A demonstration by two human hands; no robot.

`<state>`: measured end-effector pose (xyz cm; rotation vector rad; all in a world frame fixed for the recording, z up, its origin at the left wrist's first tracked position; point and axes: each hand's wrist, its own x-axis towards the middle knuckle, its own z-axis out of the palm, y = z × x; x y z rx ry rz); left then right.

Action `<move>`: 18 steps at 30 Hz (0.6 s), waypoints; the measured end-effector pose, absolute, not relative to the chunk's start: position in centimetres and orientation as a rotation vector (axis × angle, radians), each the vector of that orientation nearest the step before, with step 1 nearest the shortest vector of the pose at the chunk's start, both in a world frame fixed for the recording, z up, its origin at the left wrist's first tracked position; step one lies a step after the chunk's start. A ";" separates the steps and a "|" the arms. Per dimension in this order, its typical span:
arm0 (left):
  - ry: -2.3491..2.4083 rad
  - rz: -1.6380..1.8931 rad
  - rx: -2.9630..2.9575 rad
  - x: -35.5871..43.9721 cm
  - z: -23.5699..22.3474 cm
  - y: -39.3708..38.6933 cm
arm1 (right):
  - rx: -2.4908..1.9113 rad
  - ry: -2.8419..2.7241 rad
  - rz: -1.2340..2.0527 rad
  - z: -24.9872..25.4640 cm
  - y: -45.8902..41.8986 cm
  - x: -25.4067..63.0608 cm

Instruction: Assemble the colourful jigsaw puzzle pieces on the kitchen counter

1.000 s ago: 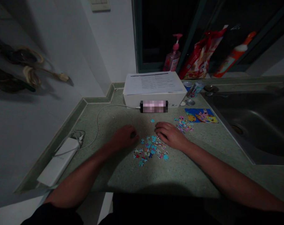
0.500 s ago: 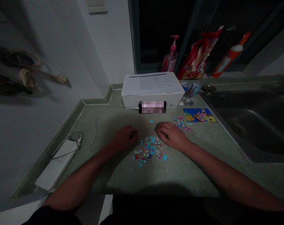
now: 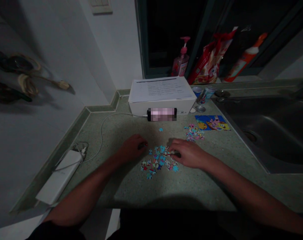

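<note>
On one green counter (image 3: 191, 190), the left hand (image 3: 134, 147) is curled and the right hand (image 3: 187, 152) bends at the nearer puzzle heap (image 3: 162, 163), any grip being too dark to tell, with one farther heap (image 3: 194, 132) and one single blue piece (image 3: 161, 129) lying apart.

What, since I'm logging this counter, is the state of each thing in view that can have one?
Central puzzle pieces, loose and spread out.
Single blue piece, lying apart.
Far pile of pieces, loose, bunched.
Picture card, flat, picture up.
Left hand, curled, grip unclear.
Right hand, fingers bent at the central puzzle pieces.
Phone, lit, cable plugged in.
White box, shut, paper on top.
Pump bottle, upright.
</note>
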<state>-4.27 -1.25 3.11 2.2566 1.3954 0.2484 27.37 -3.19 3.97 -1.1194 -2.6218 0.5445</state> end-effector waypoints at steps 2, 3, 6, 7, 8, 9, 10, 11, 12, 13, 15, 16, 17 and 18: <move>1.421 0.259 2.239 -4.0 3.1 -1.4 | -1.122 -2.632 0.531 3.8 -3.2 27.3; 1.428 0.272 2.232 -3.9 3.0 -1.5 | -1.119 -2.632 0.527 3.8 -3.2 27.3; 1.430 0.308 2.225 -3.5 3.0 -1.7 | -1.116 -2.617 0.535 3.6 -3.2 27.3; 1.435 0.305 2.223 -3.5 3.0 -1.8 | -1.120 -2.611 0.543 3.6 -3.2 27.3; 1.442 0.298 2.216 -3.5 3.0 -1.8 | -1.125 -2.607 0.553 3.5 -3.1 27.3; 1.454 0.291 2.205 -3.5 3.0 -1.7 | -1.131 -2.604 0.560 3.5 -3.1 27.4; 1.458 0.285 2.195 -3.6 3.1 -1.7 | -1.137 -2.605 0.564 3.5 -3.1 27.4; 1.457 0.282 2.189 -3.7 3.1 -1.6 | -1.143 -2.608 0.565 3.4 -3.1 27.4; 1.449 0.277 2.188 -3.8 3.1 -1.6 | -1.147 -2.610 0.562 3.4 -3.0 27.5; 1.441 0.272 2.190 -3.9 3.1 -1.5 | -1.147 -2.610 0.561 3.4 -3.0 27.5; 1.428 0.259 2.198 -4.1 3.2 -1.4 | -1.134 -2.606 0.565 3.3 -2.9 27.6; 1.422 0.257 2.199 -4.1 3.2 -1.4 | -1.125 -2.602 0.568 3.3 -2.9 27.6; 1.421 0.262 2.197 -4.2 3.2 -1.4 | -1.120 -2.600 0.571 3.2 -2.9 27.6; 1.417 0.274 2.194 -4.2 3.3 -1.4 | -1.119 -2.599 0.573 3.2 -2.9 27.7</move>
